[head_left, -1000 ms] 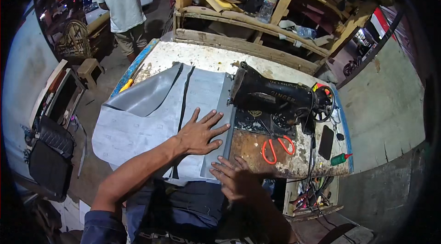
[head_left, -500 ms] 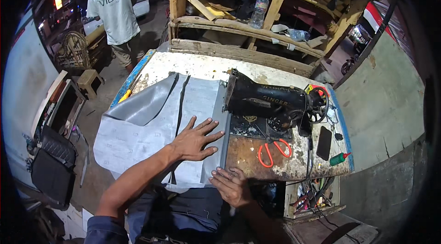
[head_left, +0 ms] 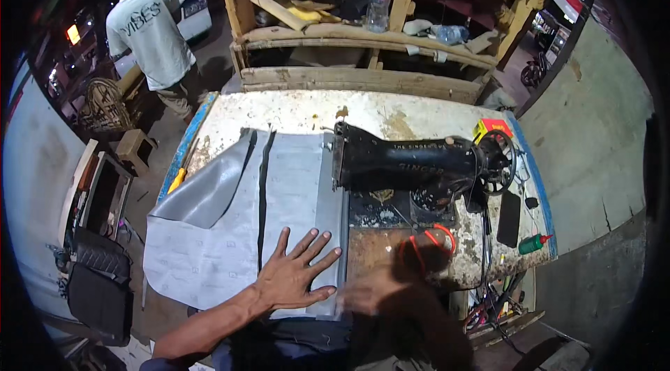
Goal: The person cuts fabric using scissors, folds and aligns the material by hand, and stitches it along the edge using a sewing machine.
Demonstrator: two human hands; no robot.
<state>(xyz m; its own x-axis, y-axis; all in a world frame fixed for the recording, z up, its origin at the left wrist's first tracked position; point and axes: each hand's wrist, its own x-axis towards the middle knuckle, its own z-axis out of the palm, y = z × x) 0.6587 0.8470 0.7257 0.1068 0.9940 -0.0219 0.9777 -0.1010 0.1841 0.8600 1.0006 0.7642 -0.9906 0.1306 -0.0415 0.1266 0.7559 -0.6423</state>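
Observation:
A pale grey sheet (head_left: 202, 259), like vinyl with a fabric backing, lies across the left of the worktable. Its far left corner is folded over, showing a darker grey face, and a narrow black strip (head_left: 263, 196) runs down it. My left hand (head_left: 296, 275) presses flat on the sheet, fingers spread, close to its right edge. That edge lies at the needle end of a black sewing machine (head_left: 401, 161). Just right of the sheet my right hand (head_left: 384, 288) is smeared by motion, its fingers unclear. Beyond it are orange-handled scissors (head_left: 452, 235), partly in shadow.
A dark phone (head_left: 509, 219) and a green bottle with a red tip (head_left: 533, 244) lie on the table's right side. A yellow-handled tool (head_left: 176, 180) is at the left edge. Wooden shelving (head_left: 363, 80) stands behind. A person (head_left: 150, 32) stands off at far left.
My right hand has left the sheet's near edge and moved right. My left hand stays spread on the sheet. The whole view has shifted slightly.

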